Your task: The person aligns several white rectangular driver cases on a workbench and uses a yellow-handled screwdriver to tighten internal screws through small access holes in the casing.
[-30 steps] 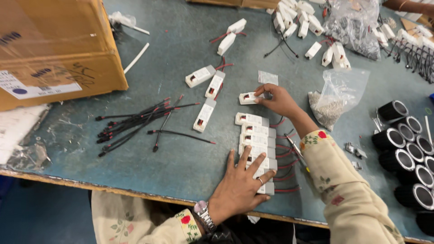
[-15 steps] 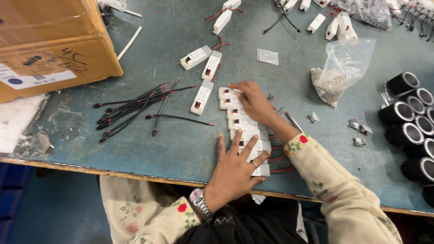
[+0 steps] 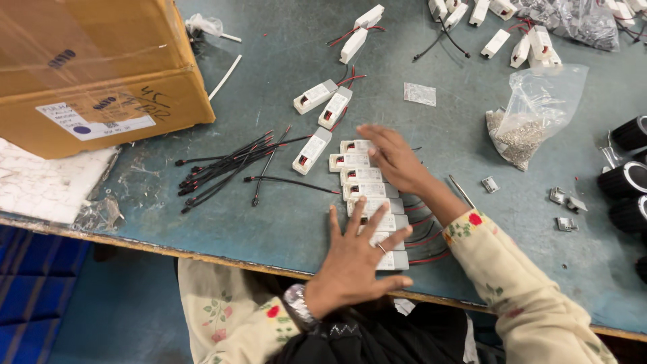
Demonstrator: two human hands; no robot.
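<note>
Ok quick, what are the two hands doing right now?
Left hand: open, fingers spread flat on the row of white boxes.
Right hand: open, resting on the far end of the row, gripping nothing.

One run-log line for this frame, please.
left hand: flat on module row | right hand: on row's far end | black wires: beside

A row of small boxes is lying on the table, running from the near edge away from the person. The left hand is lying flat on the near end of the row, the right hand on the far end. Left of the row a bundle of wires is lying, and behind that a cardboard box is sitting. To the right a plastic bag is lying, with round tubes sitting at the right edge.
</note>
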